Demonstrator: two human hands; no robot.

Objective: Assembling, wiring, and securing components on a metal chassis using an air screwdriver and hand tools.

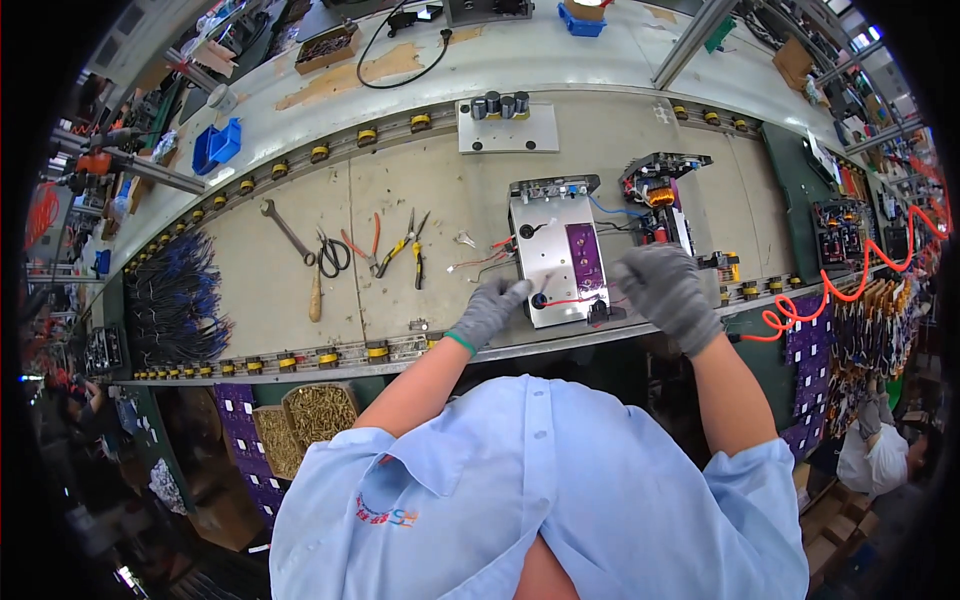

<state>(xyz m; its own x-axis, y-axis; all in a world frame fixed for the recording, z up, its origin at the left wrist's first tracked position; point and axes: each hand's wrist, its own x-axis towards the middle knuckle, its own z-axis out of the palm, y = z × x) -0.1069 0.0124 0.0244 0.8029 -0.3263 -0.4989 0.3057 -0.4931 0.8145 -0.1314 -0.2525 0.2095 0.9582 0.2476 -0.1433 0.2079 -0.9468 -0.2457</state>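
Note:
An electronic unit with a silver metal plate and a purple circuit board lies in front of me on the bench. My left hand, in a grey glove, is closed beside the plate's near left corner; anything in its fingers is too small to make out. Just right of the unit, my gloved right hand has its fingers curled, and what they grip is hidden. A red wire runs across the near end of the plate. Behind my right hand stands a second assembly with a copper coil.
Left on the bench lie a wrench, scissors, a wooden-handled tool, red-handled pliers, yellow-black cutters and a wire bundle. Another plate with capacitors sits behind. An orange coiled hose hangs right.

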